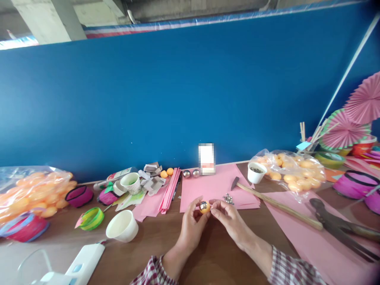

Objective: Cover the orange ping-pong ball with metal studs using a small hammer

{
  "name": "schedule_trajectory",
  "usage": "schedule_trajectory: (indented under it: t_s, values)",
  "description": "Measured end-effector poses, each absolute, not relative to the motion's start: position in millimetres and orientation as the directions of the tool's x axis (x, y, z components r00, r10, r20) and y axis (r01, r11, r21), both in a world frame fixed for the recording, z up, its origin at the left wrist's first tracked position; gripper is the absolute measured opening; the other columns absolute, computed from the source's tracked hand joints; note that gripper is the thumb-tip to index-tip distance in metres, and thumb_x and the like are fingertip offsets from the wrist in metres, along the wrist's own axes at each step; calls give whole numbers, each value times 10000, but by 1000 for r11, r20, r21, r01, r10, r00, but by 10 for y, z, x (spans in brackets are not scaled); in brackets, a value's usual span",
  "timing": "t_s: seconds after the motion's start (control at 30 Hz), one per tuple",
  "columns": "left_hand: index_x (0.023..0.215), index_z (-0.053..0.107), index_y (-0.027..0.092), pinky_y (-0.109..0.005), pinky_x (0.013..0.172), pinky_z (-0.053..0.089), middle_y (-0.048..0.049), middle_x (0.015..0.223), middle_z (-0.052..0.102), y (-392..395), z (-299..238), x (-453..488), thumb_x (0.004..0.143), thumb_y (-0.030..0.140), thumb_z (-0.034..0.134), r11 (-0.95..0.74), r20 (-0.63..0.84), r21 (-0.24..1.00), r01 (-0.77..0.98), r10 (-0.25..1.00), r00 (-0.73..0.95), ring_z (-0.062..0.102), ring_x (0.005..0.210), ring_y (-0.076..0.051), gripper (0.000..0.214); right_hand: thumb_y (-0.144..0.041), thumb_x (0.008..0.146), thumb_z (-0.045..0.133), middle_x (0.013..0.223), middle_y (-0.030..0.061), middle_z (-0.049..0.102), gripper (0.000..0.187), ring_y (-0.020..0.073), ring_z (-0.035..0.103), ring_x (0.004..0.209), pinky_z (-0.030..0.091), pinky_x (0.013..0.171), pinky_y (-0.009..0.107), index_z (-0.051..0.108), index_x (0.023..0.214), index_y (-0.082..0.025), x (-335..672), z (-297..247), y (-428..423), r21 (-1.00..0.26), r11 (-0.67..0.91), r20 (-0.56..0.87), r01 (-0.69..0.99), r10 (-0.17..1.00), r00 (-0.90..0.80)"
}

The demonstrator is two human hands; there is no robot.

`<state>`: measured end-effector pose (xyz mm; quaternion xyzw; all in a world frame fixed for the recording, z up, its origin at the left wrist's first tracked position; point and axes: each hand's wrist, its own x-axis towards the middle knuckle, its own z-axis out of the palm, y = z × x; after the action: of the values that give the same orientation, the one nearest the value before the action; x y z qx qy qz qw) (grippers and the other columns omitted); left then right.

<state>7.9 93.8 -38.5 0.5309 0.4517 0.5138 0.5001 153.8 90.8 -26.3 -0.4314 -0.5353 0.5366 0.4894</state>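
Plainly, left hand [192,225] holds orange ball [204,208]; white rectangle [206,158] pixelated.

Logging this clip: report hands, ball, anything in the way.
Left hand holding orange ball, shiny metal on top. Right hand at ball's side, grip unclear. Metal bits beyond, hammer to the right; neither between hands.

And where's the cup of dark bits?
Right of centre in the head view, the cup stands beyond the hammer, left of the right bag of orange balls.
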Motion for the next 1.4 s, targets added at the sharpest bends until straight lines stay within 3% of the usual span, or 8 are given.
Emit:
schedule_trajectory:
  t_s: [0.23, 0.43, 0.7, 1.0, 1.2, 1.4]
  values:
    - [1079, 526, 191, -303, 716, 523, -45, 884, 672, 918, -332, 77, 733, 266, 654, -87, 86, 996, 7, 994, 62, 640, 829, -195, 377, -412, 755, 612, 954, 46, 636, 222, 205, 563, 932, 423, 842, 325, 590, 755, -191, 1545, -248, 915, -996, 55, 66, -71, 984, -163]
    - [1149, 513, 187, -326, 800, 512, -88, 1068, 641, 943, -416, 66, 749, 245, 638, -132, 131, 991, -2, 989, 70, 633, 896, -194, 423, -414, 739, 625, 790, 22, 633, 227, 202, 565, 869, 432, 787, 315, 590, 735, -191, 1540, -229, 911, -996, 33, 44, -80, 989, -142]
    - [1200, 497, 180, -352, 844, 512, -101, 1103, 626, 948, -442, 71, 751, 228, 634, -145, 144, 989, -1, 986, 85, 608, 997, -219, 472, -430, 746, 627, 942, 43, 647, 247, 206, 576, 905, 433, 825, 326, 604, 751, -184, 1547, -234, 920, -994, 68, 83, -88, 979, -185]
    - [1178, 523, 170, -342, 839, 509, -96, 1091, 645, 952, -430, 78, 736, 237, 647, -128, 130, 991, -22, 989, 77, 630, 938, -213, 464, -380, 764, 626, 994, 42, 635, 198, 197, 572, 929, 419, 859, 321, 607, 752, -183, 1539, -243, 920, -992, 90, 107, -93, 976, -189]
    - [1176, 502, 190, -291, 703, 528, -69, 978, 657, 924, -403, 80, 712, 251, 679, -63, 66, 998, -30, 995, 81, 641, 770, -166, 501, -377, 763, 628, 1079, 50, 613, 193, 209, 548, 1022, 390, 913, 323, 619, 749, -185, 1542, -250, 906, -992, 125, 127, -23, 976, -178]
    - [1129, 566, 200, -298, 746, 512, -87, 1076, 591, 951, -413, 74, 707, 248, 683, -144, 142, 990, 12, 987, 77, 614, 867, -188, 441, -370, 770, 624, 1082, 51, 610, 185, 211, 543, 1033, 386, 920, 329, 616, 756, -186, 1541, -261, 897, -990, 135, 138, -31, 973, -183]
